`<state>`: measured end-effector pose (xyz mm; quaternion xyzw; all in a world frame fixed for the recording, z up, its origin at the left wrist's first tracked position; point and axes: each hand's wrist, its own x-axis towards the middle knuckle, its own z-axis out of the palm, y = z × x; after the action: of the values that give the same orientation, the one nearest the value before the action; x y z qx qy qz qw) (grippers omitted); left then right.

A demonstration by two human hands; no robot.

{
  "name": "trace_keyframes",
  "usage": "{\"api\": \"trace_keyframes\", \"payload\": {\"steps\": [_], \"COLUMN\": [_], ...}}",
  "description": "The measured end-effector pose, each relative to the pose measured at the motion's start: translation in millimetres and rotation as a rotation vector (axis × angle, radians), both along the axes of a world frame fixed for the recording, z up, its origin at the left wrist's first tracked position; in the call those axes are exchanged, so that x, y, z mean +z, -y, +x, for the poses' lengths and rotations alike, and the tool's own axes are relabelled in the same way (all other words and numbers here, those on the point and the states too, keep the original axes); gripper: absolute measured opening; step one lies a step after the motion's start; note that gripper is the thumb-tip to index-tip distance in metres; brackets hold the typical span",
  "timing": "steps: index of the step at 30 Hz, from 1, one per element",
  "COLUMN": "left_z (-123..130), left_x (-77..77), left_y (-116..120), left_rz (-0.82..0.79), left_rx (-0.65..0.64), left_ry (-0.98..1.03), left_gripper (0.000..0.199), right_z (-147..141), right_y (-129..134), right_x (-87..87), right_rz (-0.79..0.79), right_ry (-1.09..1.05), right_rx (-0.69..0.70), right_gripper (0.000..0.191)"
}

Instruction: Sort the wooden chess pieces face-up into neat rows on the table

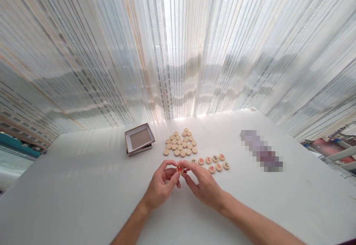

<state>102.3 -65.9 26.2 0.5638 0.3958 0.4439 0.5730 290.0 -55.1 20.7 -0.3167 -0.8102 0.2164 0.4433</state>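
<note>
A round wooden piece with a red character (180,169) is held up between both hands, its marked face towards me. My left hand (162,185) pinches it between thumb and fingers from the left. The fingertips of my right hand (204,185) close on its upper and right edge. Just beyond my right hand, two rows of face-up pieces (215,159) show red and black characters; my fingers partly hide the left end of these rows. Several blank-side-up pieces (179,142) lie in a loose group farther back.
An open shallow box (139,138) sits at the back left of the white table (97,193). A pixelated object (261,151) lies to the right. Striped sheer curtains (178,52) hang along the table's far edge. Shelving with items stands at the far right.
</note>
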Motion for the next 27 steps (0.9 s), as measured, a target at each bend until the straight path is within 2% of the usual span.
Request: {"api": "trace_keyframes", "payload": {"steps": [8, 13, 16, 19, 21, 23, 27], "left_z": [-0.1, 0.3, 0.8, 0.6, -0.7, -2.9, -6.5], "left_x": [4.0, 2.0, -0.5, -1.0, -0.8, -1.0, -2.1], "left_y": [0.5, -0.5, -3.2, -7.6, -10.9, -13.8, -16.7], "left_rz": [0.014, 0.043, 0.013, -0.004, -0.006, -0.008, -0.027], "left_rx": [0.004, 0.096, 0.152, 0.256, 0.335, 0.388, 0.408], "left_ry": [-0.006, -0.041, -0.018, 0.013, 0.032, 0.054, 0.104], "left_gripper": [0.021, 0.019, 0.020, 0.021, 0.023, 0.027, 0.029], "right_z": [0.2, -0.7, -2.0, -2.3, -2.0, -2.2, -6.7], "right_y": [-0.5, 2.0, 6.6, 10.9, 13.1, 15.1, 20.5], "right_x": [3.8, 15.4, 19.3, 22.0, 23.2, 22.5, 12.4], "right_rz": [0.025, 0.110, 0.113, 0.106, 0.121, 0.155, 0.201], "right_ry": [0.007, 0.075, 0.104, 0.112, 0.158, 0.269, 0.509], "right_rx": [0.016, 0.094, 0.075, 0.019, 0.018, 0.084, 0.239], "right_gripper": [0.044, 0.049, 0.049, 0.038, 0.021, 0.011, 0.028]}}
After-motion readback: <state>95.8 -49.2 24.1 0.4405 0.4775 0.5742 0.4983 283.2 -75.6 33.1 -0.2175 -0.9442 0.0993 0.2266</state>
